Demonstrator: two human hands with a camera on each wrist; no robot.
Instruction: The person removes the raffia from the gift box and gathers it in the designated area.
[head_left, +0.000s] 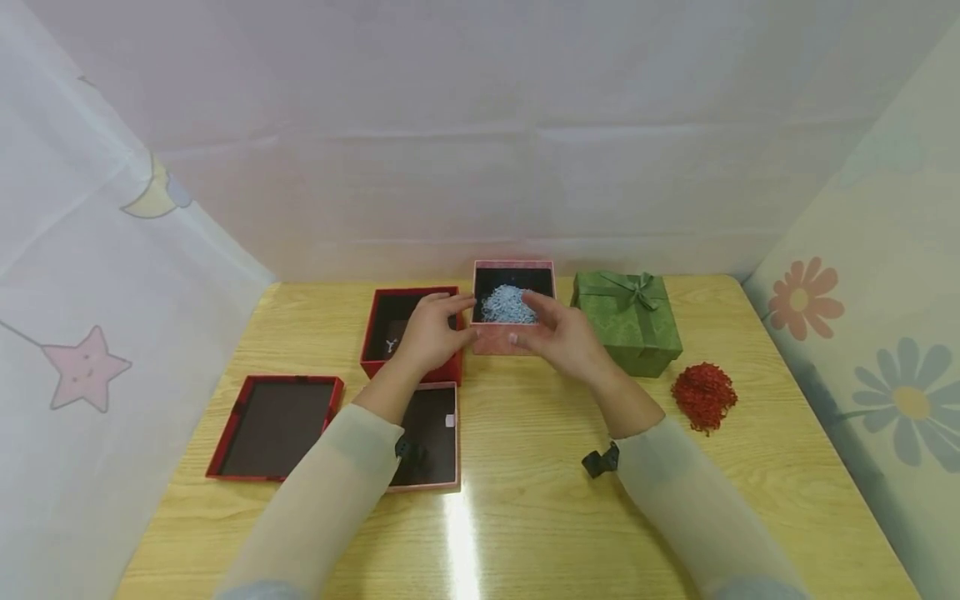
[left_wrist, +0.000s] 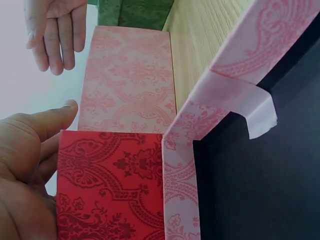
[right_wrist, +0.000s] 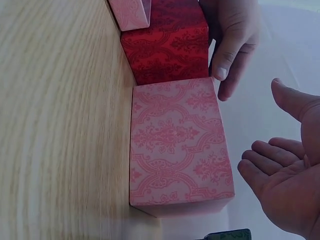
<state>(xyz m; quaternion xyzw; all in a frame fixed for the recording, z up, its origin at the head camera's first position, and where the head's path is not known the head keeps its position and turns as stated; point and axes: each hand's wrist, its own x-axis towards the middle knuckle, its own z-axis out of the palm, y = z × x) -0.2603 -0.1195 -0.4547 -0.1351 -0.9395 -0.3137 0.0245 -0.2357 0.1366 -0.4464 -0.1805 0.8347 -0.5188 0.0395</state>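
A pink patterned box (head_left: 504,340) stands open at the back of the table, with a heap of blue shredded paper (head_left: 510,305) inside. My left hand (head_left: 433,335) hovers over the right part of an open red box (head_left: 369,363), fingers extended toward the pink box. Over the pink box's right side is my right hand (head_left: 566,337), thumb and fingers spread apart. Both palms face each other across the shreds with nothing in them. In the right wrist view the fingers (right_wrist: 270,165) of my right hand show apart from the pink box (right_wrist: 180,140).
A green gift box (head_left: 626,329) with a bow stands right of the pink box. Red shredded paper (head_left: 705,397) lies in front of it. At the left are a red lid (head_left: 217,454) and a pink-rimmed lid (head_left: 438,446), both inside up. A curtain (head_left: 510,192) hangs behind.
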